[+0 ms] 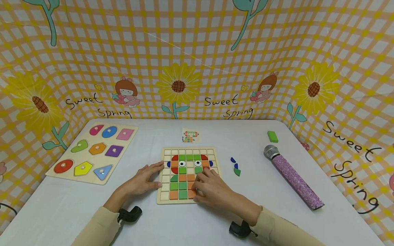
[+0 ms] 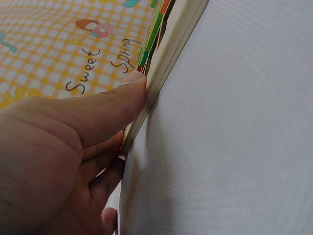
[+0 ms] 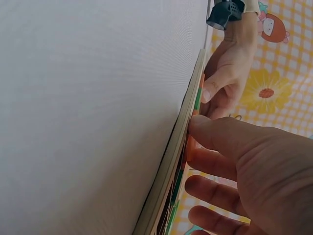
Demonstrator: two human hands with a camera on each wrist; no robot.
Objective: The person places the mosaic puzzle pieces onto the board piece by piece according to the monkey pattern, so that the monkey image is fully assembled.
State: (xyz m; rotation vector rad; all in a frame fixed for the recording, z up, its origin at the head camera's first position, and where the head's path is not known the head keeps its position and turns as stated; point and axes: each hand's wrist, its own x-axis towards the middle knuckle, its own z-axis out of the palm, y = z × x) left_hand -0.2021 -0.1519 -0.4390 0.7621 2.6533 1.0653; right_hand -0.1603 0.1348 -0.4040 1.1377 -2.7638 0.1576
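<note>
A wooden grid board point(image 1: 165, 177) lies at the middle of the table, partly filled with red, orange, green and blue tiles and two eye tiles point(image 1: 182, 164). My left hand point(image 1: 138, 182) rests against the board's left edge, thumb and fingers extended; the left wrist view shows the thumb touching its side. Over the lower right of the grid is my right hand point(image 1: 213, 189). In the right wrist view its thumb and index finger pinch an orange tile point(image 3: 190, 147) at the board's surface, the other fingers spread. Some cells under this hand are hidden.
Behind the board lies a small picture card point(image 1: 191, 135). To its right are two blue pieces point(image 1: 233, 160) and a green piece point(image 1: 237, 172). Farther right are a green block point(image 1: 272, 136) and a glittery microphone point(image 1: 297, 181). A shape puzzle point(image 1: 83, 153) lies left.
</note>
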